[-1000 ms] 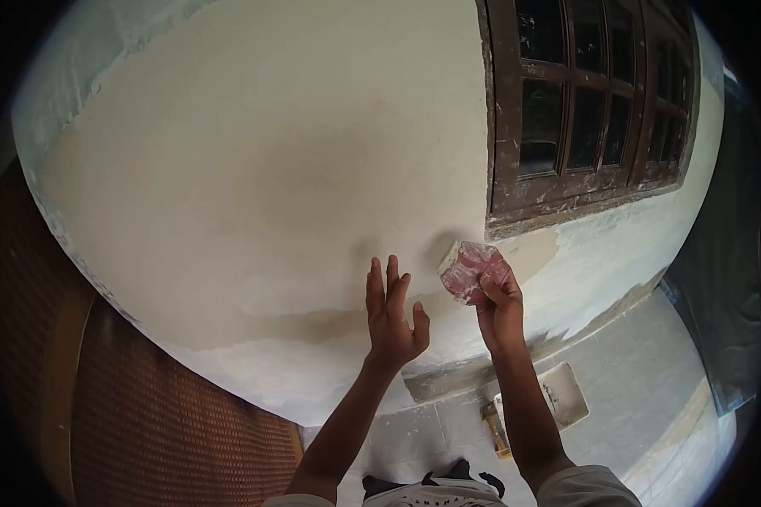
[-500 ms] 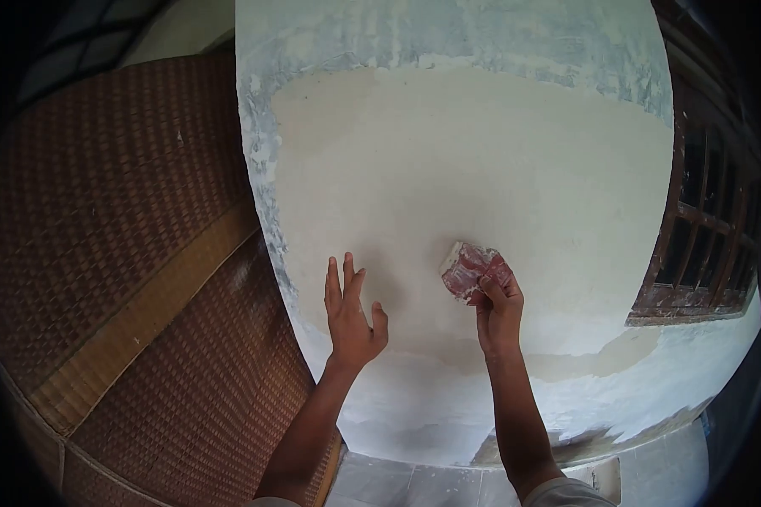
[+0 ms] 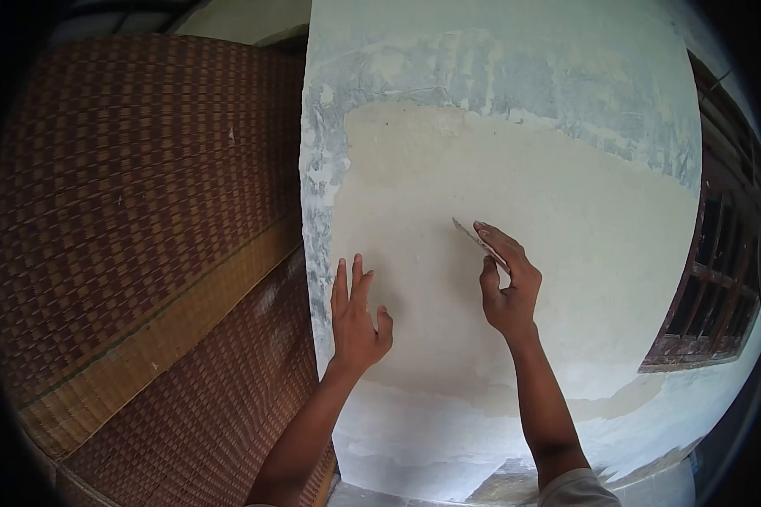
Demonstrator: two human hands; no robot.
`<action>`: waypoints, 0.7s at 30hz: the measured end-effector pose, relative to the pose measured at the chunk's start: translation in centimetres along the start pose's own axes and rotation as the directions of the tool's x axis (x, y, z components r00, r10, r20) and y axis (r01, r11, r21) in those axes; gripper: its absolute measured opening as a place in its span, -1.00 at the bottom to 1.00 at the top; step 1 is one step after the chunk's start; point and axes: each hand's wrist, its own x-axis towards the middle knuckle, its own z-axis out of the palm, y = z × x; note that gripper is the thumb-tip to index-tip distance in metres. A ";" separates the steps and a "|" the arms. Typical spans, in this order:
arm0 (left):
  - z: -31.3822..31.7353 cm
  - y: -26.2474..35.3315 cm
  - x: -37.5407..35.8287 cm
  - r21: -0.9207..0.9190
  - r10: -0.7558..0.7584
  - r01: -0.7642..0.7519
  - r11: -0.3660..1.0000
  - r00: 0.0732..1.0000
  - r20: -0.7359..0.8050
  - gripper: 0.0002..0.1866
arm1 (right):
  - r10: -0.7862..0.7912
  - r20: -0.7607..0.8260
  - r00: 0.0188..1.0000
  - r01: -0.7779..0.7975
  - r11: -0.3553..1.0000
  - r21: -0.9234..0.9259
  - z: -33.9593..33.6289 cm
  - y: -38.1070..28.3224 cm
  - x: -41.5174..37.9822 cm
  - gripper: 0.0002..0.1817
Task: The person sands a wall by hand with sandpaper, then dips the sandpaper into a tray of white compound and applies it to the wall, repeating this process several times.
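Observation:
My left hand point(image 3: 360, 317), fingers spread, is held up in front of the lower left of a beige plaster patch on the wall point(image 3: 566, 228). Nothing is in it. My right hand point(image 3: 511, 283) grips a thin, flat scraper point(image 3: 480, 242) between thumb and fingers. The scraper is seen nearly edge-on, its tip pointing up and left, close to the patch; whether it touches the wall cannot be told. Rough grey-white plaster surrounds the beige patch.
A brown woven mat panel point(image 3: 152, 203) with a lighter band stands at the left, beside the wall's edge. At the right is a brown wooden window frame with bars point(image 3: 710, 296). Grey floor tiles point(image 3: 651, 490) show at the bottom.
My right hand has turned, so the scraper's broad reddish face now shows only as a thin edge. The view has shifted, moving the wall and window right and down in the picture.

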 end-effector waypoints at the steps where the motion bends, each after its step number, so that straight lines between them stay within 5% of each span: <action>1: -0.1 -0.4 0.3 0.004 0.010 -0.010 1.000 1.000 0.018 -0.28 | -0.073 0.069 0.995 0.079 0.993 -0.092 -0.1 0.4 0.5 -0.50; 9: 2.3 -4.8 3.4 -0.075 0.095 -0.097 0.992 0.995 -0.022 -0.34 | -0.326 0.405 0.854 0.507 0.693 -0.511 1.6 1.1 5.1 -0.45; 21: 8.7 -11.4 4.6 -0.153 0.310 -0.322 0.934 0.946 -0.093 -0.37 | -0.343 0.612 0.712 0.702 0.324 -0.634 3.3 6.6 8.5 -0.30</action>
